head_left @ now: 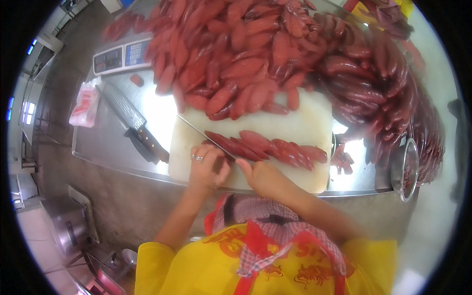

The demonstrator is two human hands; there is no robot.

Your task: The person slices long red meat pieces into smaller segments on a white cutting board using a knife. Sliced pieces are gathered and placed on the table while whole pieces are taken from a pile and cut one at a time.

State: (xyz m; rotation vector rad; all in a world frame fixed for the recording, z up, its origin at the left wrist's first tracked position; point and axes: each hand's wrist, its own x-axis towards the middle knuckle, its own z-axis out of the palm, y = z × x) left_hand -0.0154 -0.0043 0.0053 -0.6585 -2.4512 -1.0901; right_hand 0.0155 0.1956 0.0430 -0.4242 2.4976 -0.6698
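Note:
Red sausages [275, 150], cut into slanting pieces, lie in a row across a white cutting board [307, 110]. My right hand [265, 178] is closed around a knife [200, 132]; its thin blade slants up and left across the left end of the row. My left hand [206, 166], with a ring on one finger, is curled just below the blade near that end. What its fingers hold, if anything, is hidden. Beyond the row, a large heap of slanted red sausage slices [236, 59] reaches onto the board's far edge.
Dark red whole sausages [364, 73] are piled to the right. A metal-rimmed bowl [404, 169] stands at the table's right edge. Left of the board lie dark-handled knives [140, 130], a white-and-red plastic packet [86, 104] and a weighing scale [109, 60].

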